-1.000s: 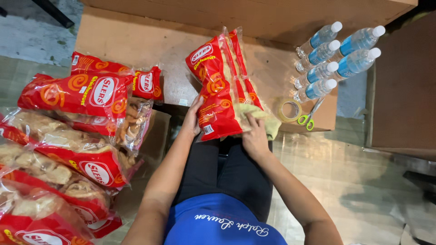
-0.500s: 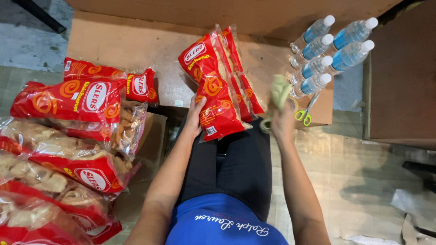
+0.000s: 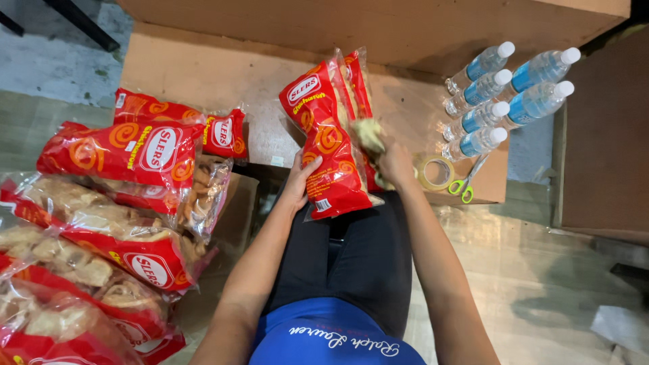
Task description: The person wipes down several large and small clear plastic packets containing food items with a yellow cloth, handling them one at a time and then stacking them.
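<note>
At the left, a pile of red and clear plastic snack bags filled with pale fried crisps (image 3: 128,223) is stacked beside the knees; at least six bags can be counted, the nearest ones cut off by the frame edge.

At centre, an upright bundle of red snack bags (image 3: 328,138) is stood on the lap, leaning against the edge of the brown cardboard sheet (image 3: 203,74). Three bags can be made out in the bundle; more may be hidden behind. The left hand (image 3: 297,181) is curled around the bundle's lower left edge and steadies it. The right hand (image 3: 392,162) is closed on a crumpled yellowish cloth (image 3: 370,135), which is pressed against the right side of the bundle.

The step in hand is judged to be wiping the bags while they are held upright. A firm left-hand hold is called for, so that the bundle does not tip as the cloth is drawn across it.

At the right, one roll of clear tape (image 3: 436,172), one pair of green-handled scissors (image 3: 466,181) and six clear plastic water bottles with white caps (image 3: 503,91) are laid on the cardboard.
</note>
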